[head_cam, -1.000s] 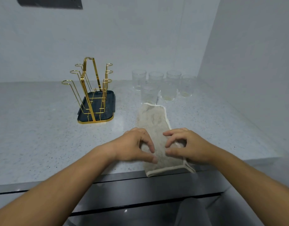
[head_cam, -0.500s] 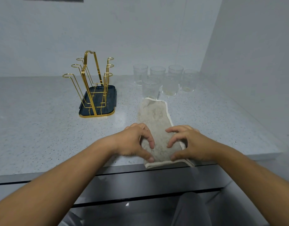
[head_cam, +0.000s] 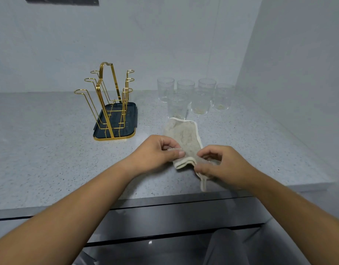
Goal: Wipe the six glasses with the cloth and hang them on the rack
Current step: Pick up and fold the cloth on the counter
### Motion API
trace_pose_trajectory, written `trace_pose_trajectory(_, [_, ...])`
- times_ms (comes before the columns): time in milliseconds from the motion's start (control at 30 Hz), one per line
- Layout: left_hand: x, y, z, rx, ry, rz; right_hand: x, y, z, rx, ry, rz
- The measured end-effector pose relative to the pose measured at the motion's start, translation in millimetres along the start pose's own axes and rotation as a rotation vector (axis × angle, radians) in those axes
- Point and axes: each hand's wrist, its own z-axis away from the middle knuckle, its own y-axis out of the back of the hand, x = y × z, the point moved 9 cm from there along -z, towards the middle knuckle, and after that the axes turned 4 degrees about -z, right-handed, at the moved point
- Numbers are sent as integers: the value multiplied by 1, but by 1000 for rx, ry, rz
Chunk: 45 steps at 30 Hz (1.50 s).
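You're at the very start: the rack [head_cam: 107, 96] stands bare and all six glasses [head_cam: 200, 101] sit upright just right of it (none hung, and I'd judge none wiped). Your left hand [head_cam: 157, 152] and right hand [head_cam: 220, 165] each pinch the cloth's [head_cam: 184, 134] near end. It lies on the counter [head_cam: 50, 150], long axis running from you toward the glasses.

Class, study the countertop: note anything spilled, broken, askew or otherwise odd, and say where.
Yellowish residue sits in the bottom of the middle front glass and the rightmost glass. Otherwise nothing stands out: the rack stands upright, nothing looks spilled or broken.
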Motion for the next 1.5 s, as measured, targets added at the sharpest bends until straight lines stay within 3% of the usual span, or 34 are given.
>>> trace_pose_trajectory(200, [-22, 2, -16, 0, 215, 204, 7, 12, -24, 96, -44, -149])
trace_pose_trajectory(467, [-31, 0, -33, -4, 319, 454, 21, 21, -56, 194, -153, -311])
trace_pose_trajectory(700, [-28, 25, -71, 196, 223, 202, 19, 23, -97, 202, -157, -328])
trace_pose_trajectory(833, [-34, 30, -85, 146, 258, 111, 13, 16, -106, -3, -117, -91])
trace_pose_trajectory(933, [-42, 34, -92, 144, 267, -41, 19, 17, -113, -55, -124, -14])
trace_pose_trajectory(1000, [-50, 39, -97, 199, 292, -19, 25, 17, -118, -70, -143, -1])
trace_pose_trajectory(1100, [-57, 43, -100, 245, 319, 8, 28, 27, -126, 23, -142, 25])
trace_pose_trajectory(1300, [-59, 51, -108, 335, 324, -171, 45, 46, -145, 290, -130, 49])
trace_pose_trajectory(1500, [-58, 57, -108, 427, 364, -344, 53, 42, -160, 340, -127, 200])
